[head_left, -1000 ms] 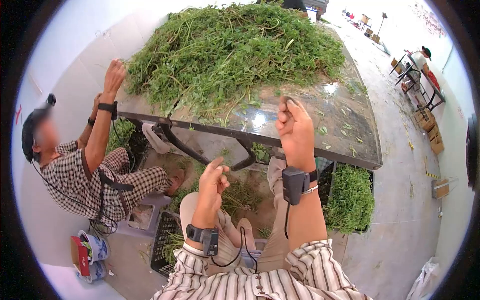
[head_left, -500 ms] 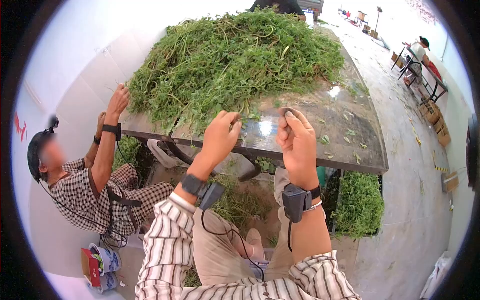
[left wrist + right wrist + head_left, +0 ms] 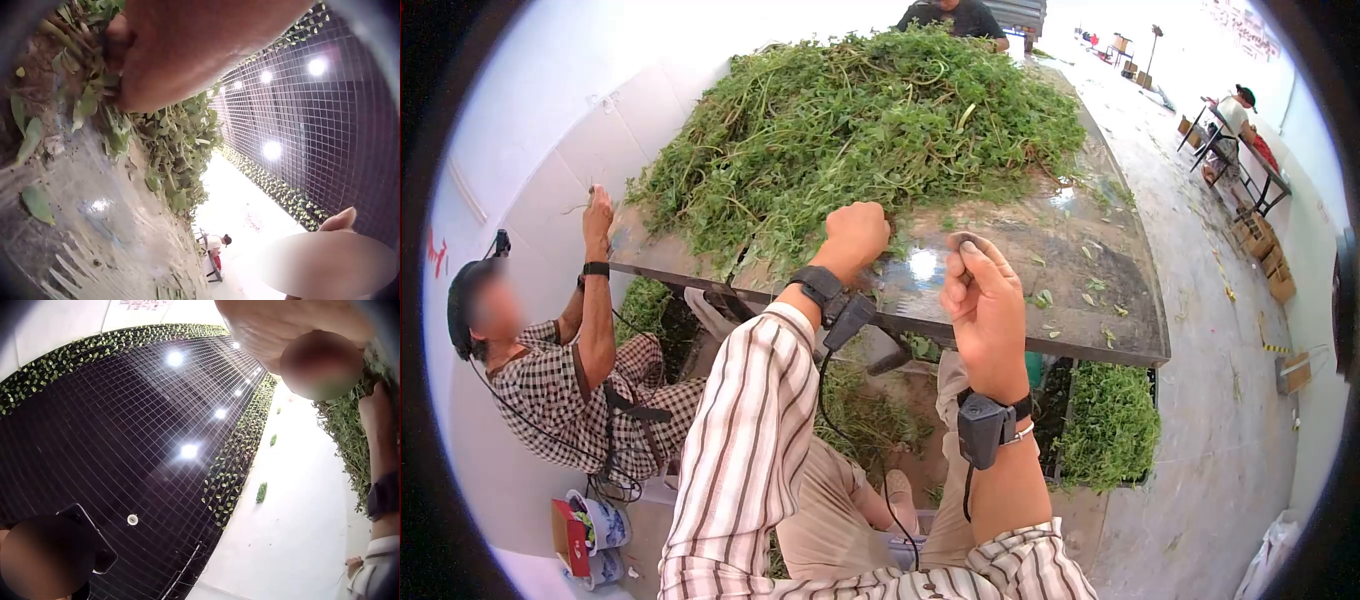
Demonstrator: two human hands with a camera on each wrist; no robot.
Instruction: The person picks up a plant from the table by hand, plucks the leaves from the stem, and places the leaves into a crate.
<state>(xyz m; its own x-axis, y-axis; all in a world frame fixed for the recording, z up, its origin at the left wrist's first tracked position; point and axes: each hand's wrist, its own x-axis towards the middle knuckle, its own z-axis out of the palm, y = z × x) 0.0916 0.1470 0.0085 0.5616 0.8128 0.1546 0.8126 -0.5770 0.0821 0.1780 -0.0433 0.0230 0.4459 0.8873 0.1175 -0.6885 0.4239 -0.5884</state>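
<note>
At the heap's near edge, the left hand (image 3: 858, 238) bends its fingers into the loose greens (image 3: 860, 140).
Its fingertips are partly hidden, so whether they grip stems I cannot tell; the right hand (image 3: 988, 325), fingers curled, sets thumb to forefinger, its hold likewise unclear. Beyond, the heap covers much of the table (image 3: 1100, 300) and partly blocks a person in black (image 3: 972, 18); a checked shirt (image 3: 550, 400) sits left.

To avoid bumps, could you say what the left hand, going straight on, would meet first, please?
Likely the heap of leafy green stems; the left hand seems at its near edge, though depth is unclear.
</note>
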